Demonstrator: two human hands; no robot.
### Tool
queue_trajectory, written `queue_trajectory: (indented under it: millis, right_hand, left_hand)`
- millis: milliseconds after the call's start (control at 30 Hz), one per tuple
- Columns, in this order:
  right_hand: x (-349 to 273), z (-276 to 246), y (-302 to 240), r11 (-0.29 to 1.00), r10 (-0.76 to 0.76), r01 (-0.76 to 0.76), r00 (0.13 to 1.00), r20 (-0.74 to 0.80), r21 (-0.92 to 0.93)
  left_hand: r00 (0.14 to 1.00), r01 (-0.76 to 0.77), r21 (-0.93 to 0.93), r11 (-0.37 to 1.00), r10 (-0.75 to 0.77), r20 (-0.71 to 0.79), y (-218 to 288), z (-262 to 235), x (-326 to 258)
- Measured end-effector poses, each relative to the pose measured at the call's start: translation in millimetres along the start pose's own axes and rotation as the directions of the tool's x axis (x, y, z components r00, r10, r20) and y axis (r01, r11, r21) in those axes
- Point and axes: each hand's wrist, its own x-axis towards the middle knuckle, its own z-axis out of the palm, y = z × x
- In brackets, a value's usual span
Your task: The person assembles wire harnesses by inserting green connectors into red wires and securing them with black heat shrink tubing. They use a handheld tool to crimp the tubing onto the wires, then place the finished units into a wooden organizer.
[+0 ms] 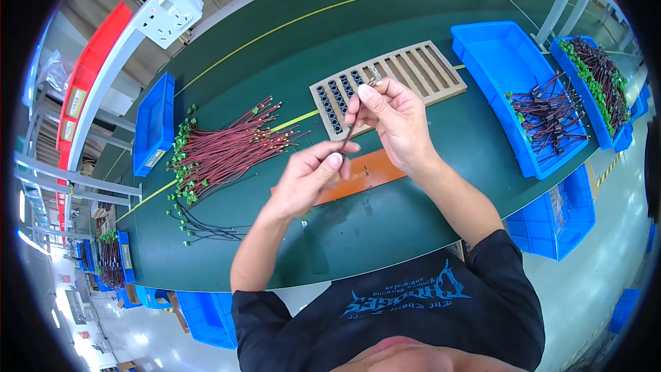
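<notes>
Beneath both hands, a green table (pixel 471 131) is spreading across most of the view, with yellow lines running over it. Past the left hand (pixel 306 176), a socket panel (pixel 171 15) is hanging on a white frame (pixel 103 83); off to the right of the right hand (pixel 392 117), a pale floor (pixel 613 207) is showing. The left hand is pinching a dark wire (pixel 352 126) between thumb and forefinger, its other fingers bent. The right hand is pinching the wire's upper part, thumb and fingers nearly together; whether it is holding anything else, I cannot tell. So the wire is slanting up between the two hands, near an orange mat (pixel 372 169). Just beyond the right hand, a tan rack (pixel 441 98) is lying, black connectors (pixel 337 96) sitting in its left slots. Left of the left hand, red wires (pixel 227 148) are lying bunched; right of the right hand, a blue bin (pixel 492 38) is holding others.
</notes>
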Motion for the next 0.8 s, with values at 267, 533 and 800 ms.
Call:
queue_trajectory:
  millis: [267, 533, 800]
  right_hand:
    - [-14, -22, -17, 0.949, -0.089, 0.087, 0.996, 0.009, -0.304]
    - [-25, -39, -20, 0.952, -0.173, 0.153, 0.983, -0.054, -0.266]
    - [-20, -72, -66, 0.947, -0.275, 0.223, 0.935, -0.224, -0.231]
  left_hand:
    - [0.97, -0.229, 0.42, 0.878, 0.242, 0.024, -44, 58, 4]
    - [0.993, -0.075, 0.056, 0.996, 0.08, -0.088, -65, 84, 20]
    - [0.972, -0.226, 0.29, 0.93, 0.234, 0.007, -59, 99, 33]
